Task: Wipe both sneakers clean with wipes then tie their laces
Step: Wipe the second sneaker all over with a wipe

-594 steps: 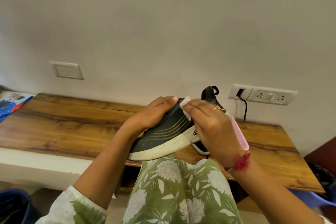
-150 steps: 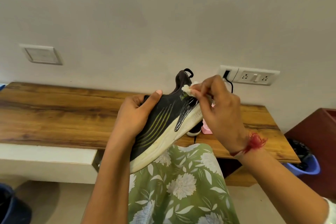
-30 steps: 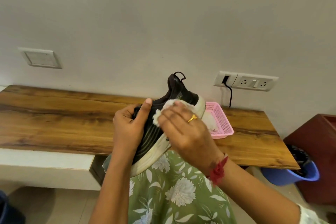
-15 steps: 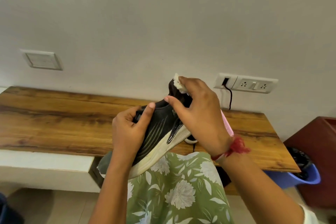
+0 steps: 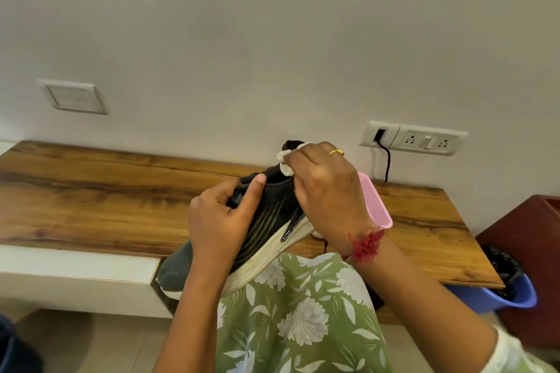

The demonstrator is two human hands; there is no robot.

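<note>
We have the dark sneaker [image 5: 272, 218] lifted off the wooden table [image 5: 106, 191] and over our lap, its toe slanting down toward 7 o'clock and its heel raised toward 1 o'clock. Our left hand [image 5: 221, 221] grips it around the middle, thumb laid up by the collar and fingers curled around the upper. Our right hand [image 5: 327, 191] pinches a crumpled white wipe [image 5: 285, 162] against the heel tab at the shoe's 12 o'clock end. We judge this to be the wiping step, with the laces not yet tied. The left hand holds mid-shoe while the right pushes at the far heel, so a hard rub could twist the sneaker in our grip or tip it out. The wipe is bunched small, so it may slip from our fingertips or smear dirt instead of lifting it. A pink basket [image 5: 375, 206] sits just behind our right hand, at its 3 o'clock, and a wide swing of the wrist could knock it.
</note>
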